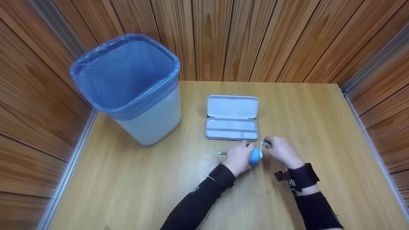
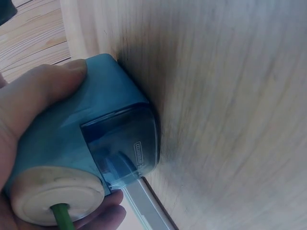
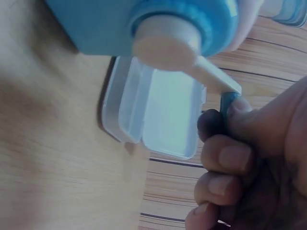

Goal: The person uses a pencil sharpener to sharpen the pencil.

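Observation:
A blue crank pencil sharpener (image 1: 254, 156) lies on the table, gripped by my left hand (image 1: 238, 157) from above. In the left wrist view the thumb presses on its blue body (image 2: 103, 81), beside a clear shavings drawer (image 2: 127, 143). A green pencil (image 2: 61, 215) sticks out of the round white hole plate. My right hand (image 1: 282, 151) pinches the small blue knob (image 3: 228, 101) of the white crank arm (image 3: 213, 76) between thumb and forefinger, the other fingers curled below.
Just behind the sharpener, an open pencil case (image 1: 232, 129) shows bare compartments and a raised lid. A bin (image 1: 153, 124) lined with a blue bag (image 1: 126, 73) stands at the back left. Wood-panelled walls (image 1: 207, 41) enclose the table (image 1: 143, 191).

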`<state>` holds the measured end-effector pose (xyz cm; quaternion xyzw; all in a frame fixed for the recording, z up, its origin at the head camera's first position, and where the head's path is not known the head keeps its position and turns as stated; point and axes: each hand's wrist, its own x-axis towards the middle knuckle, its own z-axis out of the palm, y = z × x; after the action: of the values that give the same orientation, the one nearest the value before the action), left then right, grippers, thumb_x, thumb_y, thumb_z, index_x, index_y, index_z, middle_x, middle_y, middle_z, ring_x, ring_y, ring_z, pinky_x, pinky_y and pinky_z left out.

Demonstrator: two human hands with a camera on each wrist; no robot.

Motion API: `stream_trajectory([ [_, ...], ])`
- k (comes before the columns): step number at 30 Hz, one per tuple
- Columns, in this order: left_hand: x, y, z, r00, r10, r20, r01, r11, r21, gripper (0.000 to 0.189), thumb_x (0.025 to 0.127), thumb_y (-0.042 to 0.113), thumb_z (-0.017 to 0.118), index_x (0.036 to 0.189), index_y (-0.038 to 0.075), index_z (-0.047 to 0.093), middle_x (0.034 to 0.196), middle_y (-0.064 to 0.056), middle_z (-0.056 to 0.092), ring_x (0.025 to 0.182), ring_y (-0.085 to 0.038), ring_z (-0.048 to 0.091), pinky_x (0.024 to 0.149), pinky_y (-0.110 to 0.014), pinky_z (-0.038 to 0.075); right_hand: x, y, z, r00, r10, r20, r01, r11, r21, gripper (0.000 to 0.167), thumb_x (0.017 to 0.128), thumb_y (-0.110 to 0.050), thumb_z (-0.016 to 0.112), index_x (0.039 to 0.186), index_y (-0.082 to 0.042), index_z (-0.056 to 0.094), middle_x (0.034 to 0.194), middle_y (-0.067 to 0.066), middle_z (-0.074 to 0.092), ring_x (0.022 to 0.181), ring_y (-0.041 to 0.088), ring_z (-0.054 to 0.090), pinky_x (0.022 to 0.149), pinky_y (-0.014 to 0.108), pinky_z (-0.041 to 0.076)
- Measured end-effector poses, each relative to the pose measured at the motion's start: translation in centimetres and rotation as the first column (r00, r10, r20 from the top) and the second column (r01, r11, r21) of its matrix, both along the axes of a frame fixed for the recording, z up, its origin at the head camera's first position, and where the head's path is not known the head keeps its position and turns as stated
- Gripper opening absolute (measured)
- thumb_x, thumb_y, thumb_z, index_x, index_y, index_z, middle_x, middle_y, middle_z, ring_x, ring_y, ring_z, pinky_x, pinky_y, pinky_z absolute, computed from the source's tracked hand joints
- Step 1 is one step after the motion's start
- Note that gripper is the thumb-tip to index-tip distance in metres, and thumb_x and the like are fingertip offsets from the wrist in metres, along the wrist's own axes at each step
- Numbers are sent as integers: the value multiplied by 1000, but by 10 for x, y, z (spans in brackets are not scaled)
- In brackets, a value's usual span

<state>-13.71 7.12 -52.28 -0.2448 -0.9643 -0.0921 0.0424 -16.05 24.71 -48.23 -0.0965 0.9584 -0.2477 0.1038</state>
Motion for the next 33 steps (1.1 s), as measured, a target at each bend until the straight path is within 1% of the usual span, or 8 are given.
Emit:
stream_trajectory([
  [4,0,0,0,1000,5,-11,-5,1000,1,64,65,43,90,117,19,61,108,0,66,90,-17,66,64,-29,57,-9,-1,-9,1000,-18,24,18,1000,7,13,91,-2,55,94,3,67,83,17,67,71,24,56,64,36,47],
  [7,0,0,0,1000,7,-15,-7,1000,-3,65,65,43,90,118,19,60,108,0,66,90,-18,66,63,-29,57,-14,-3,-20,999,-26,45,25,1000,19,11,91,-3,55,88,0,65,77,12,62,69,23,54,61,32,43],
  [10,0,1,0,1000,0,-14,0,1000,-5,66,66,44,89,119,19,60,108,-1,66,90,-18,66,63,-29,57,-15,-4,-31,995,-25,95,22,999,29,11,91,-4,55,85,-2,64,74,9,58,68,22,52,60,30,40],
  [12,0,1,-1,1000,-3,-16,3,1000,3,65,66,44,89,119,19,60,108,-1,66,90,-18,66,63,-29,57,-13,-4,-37,993,-24,119,20,999,34,12,92,-5,54,86,-2,64,76,9,58,69,22,52,62,31,41],
  [18,-1,1,0,1000,-2,-24,2,1000,13,63,66,44,89,116,18,61,107,-1,66,90,-18,66,63,-29,57,-9,-4,-46,997,0,71,-6,997,81,14,93,-8,55,92,-1,67,79,12,62,72,24,53,66,37,45],
  [24,-1,1,-1,1000,-6,-24,7,1000,4,64,66,44,88,118,18,60,105,-1,66,88,-18,66,62,-29,57,-1,-5,-52,997,18,74,-25,995,95,7,81,0,58,80,-5,62,72,8,57,67,22,50,60,33,41],
  [27,0,1,-1,1000,-3,-31,3,1000,5,65,65,43,89,118,18,61,105,-1,66,87,-17,66,61,-29,56,6,-5,-55,999,30,42,-35,992,117,8,78,0,59,74,-7,60,70,8,57,65,22,50,59,36,42],
  [33,1,1,-1,999,6,-46,-6,1000,7,65,62,43,90,115,18,61,104,0,66,85,-17,67,59,-29,55,26,-6,-57,999,41,-31,-35,983,179,14,83,-7,61,69,-7,57,70,12,62,63,28,56,59,45,48],
])
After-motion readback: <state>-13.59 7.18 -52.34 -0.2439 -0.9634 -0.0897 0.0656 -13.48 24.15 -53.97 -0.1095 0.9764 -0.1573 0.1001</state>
